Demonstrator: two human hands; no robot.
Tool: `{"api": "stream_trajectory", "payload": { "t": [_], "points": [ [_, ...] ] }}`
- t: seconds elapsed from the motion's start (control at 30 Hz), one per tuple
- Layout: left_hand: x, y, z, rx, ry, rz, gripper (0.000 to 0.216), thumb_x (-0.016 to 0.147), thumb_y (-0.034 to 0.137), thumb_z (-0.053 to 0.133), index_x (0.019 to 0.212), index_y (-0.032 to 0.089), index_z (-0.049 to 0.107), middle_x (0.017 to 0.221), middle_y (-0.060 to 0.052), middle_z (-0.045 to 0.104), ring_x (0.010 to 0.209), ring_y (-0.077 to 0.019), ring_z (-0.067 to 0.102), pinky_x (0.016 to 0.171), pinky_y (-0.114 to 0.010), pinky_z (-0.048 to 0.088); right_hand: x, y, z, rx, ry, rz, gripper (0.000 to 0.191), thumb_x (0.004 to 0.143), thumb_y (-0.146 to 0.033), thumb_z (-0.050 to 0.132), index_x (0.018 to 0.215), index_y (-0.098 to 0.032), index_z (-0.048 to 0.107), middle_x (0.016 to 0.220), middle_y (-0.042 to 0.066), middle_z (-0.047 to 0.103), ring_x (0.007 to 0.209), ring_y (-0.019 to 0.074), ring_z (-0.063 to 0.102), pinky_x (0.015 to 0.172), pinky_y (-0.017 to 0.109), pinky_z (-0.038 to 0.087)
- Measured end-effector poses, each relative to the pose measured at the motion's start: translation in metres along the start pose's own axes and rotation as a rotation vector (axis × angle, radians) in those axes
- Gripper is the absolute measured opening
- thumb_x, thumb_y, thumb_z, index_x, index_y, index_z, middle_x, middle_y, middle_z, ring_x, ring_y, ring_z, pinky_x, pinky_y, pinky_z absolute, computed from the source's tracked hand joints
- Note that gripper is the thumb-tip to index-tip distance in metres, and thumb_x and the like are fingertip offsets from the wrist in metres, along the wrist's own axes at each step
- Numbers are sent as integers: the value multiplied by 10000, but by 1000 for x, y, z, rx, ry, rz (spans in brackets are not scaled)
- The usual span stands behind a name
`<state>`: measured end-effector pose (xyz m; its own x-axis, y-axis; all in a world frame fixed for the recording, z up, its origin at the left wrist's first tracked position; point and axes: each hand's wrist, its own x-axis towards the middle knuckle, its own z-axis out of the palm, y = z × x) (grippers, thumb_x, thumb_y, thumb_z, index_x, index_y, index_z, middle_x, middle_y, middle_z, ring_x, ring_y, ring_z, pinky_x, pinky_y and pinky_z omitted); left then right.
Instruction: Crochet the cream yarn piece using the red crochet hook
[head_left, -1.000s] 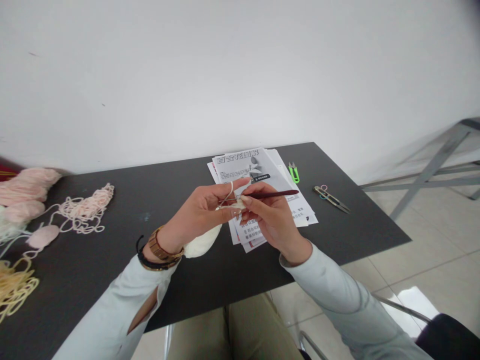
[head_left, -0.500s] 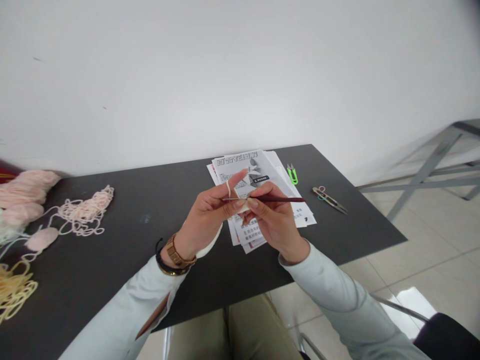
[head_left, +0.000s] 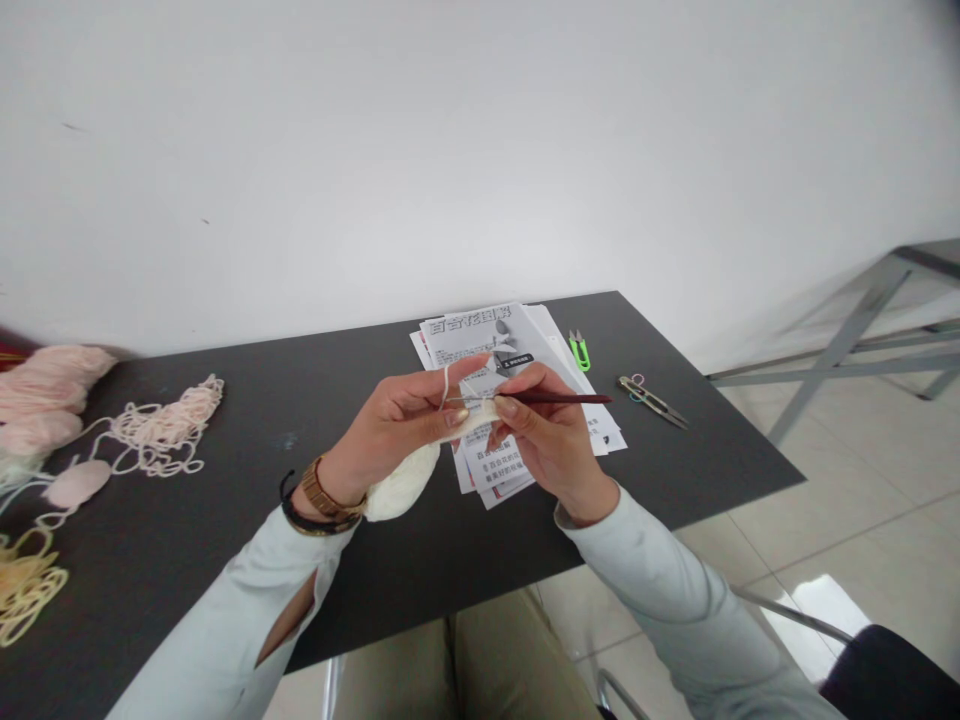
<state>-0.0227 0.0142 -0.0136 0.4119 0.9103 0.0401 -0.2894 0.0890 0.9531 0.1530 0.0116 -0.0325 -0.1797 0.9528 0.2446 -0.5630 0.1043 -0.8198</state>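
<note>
My left hand (head_left: 405, 415) is closed, pinching a small cream crochet piece (head_left: 474, 418), and white yarn loops over its raised forefinger. A cream yarn ball (head_left: 401, 483) lies on the table below its wrist. My right hand (head_left: 544, 435) is closed on a dark red crochet hook (head_left: 562, 398). The hook lies level, its tip at the crochet piece and its handle pointing right. Both hands are held above the dark table (head_left: 360, 360), in front of a stack of printed sheets (head_left: 491, 335).
Green thread snips (head_left: 578, 348) and metal scissors (head_left: 649, 398) lie right of the sheets. Pink yarn (head_left: 161, 425), pink skeins (head_left: 45, 385) and yellow yarn (head_left: 22, 590) sit at the left. A metal table frame (head_left: 847, 345) stands on the tiled floor at right.
My left hand dropped its wrist a little, so the cream ball shows again below it. The hook stayed level and the hands kept working at the same spot.
</note>
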Motion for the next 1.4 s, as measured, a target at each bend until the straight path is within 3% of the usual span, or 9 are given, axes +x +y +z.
{"api": "stream_trajectory", "payload": {
  "t": [0.17,0.37,0.53,0.7,0.9,0.97,1.1,1.3,1.4],
  "points": [
    [4,9,-6,-94,40,-113,194,702,296,779,821,144,792,595,-35,604,537,-105,455,535,-258,340,1,-3,-2,-29,13,25,214,727,-285,801,787,-204,612,662,-64,656,466,67,612,428,167,557],
    [8,22,-33,159,-24,-136,473,800,416,675,438,152,523,461,25,336,476,-85,301,485,-269,237,1,-5,-4,-14,-41,69,209,734,-281,797,790,-199,613,666,-60,661,461,64,619,429,154,546],
    [6,31,-48,655,-469,-359,404,828,435,636,553,143,589,552,4,455,524,-95,369,489,-251,252,0,-6,-3,26,-100,124,192,735,-263,796,788,-199,623,639,-61,653,462,67,622,426,145,544],
    [8,29,-43,798,-194,-271,364,805,445,646,586,154,665,554,5,509,478,-84,369,452,-237,238,1,-6,-8,47,-95,171,229,725,-301,804,799,-206,609,645,-66,645,440,68,600,417,167,554],
    [5,25,-21,-4,-107,-48,400,740,450,672,440,190,625,612,-53,529,694,-192,523,697,-354,458,2,-8,-9,43,-89,123,207,730,-277,800,795,-207,616,666,-60,663,438,69,600,406,170,551],
    [3,22,-10,-189,-48,-75,267,762,436,671,844,207,781,797,-79,623,753,-199,557,708,-359,471,2,-8,-7,19,-81,99,200,733,-274,798,789,-207,618,673,-59,671,437,67,600,412,172,552],
    [-1,18,5,-16,-52,-72,625,728,237,768,1319,320,583,1003,-30,653,869,-168,592,784,-314,463,0,-6,-7,-136,-67,25,175,748,-264,786,801,-207,630,679,-51,679,479,79,632,455,186,564],
    [-3,20,11,379,50,73,51,758,175,721,808,171,725,787,-63,710,1273,-278,508,1054,-397,338,-1,-8,-7,-340,-59,-49,137,755,-236,776,799,-197,653,693,-27,692,516,97,656,484,210,568],
    [-1,16,10,323,65,59,16,751,164,730,740,173,722,730,-51,690,1302,-261,481,1058,-365,328,-1,-6,-7,-328,-65,-49,129,765,-230,768,803,-201,648,698,-32,691,526,100,665,488,212,573]
  ]
}}
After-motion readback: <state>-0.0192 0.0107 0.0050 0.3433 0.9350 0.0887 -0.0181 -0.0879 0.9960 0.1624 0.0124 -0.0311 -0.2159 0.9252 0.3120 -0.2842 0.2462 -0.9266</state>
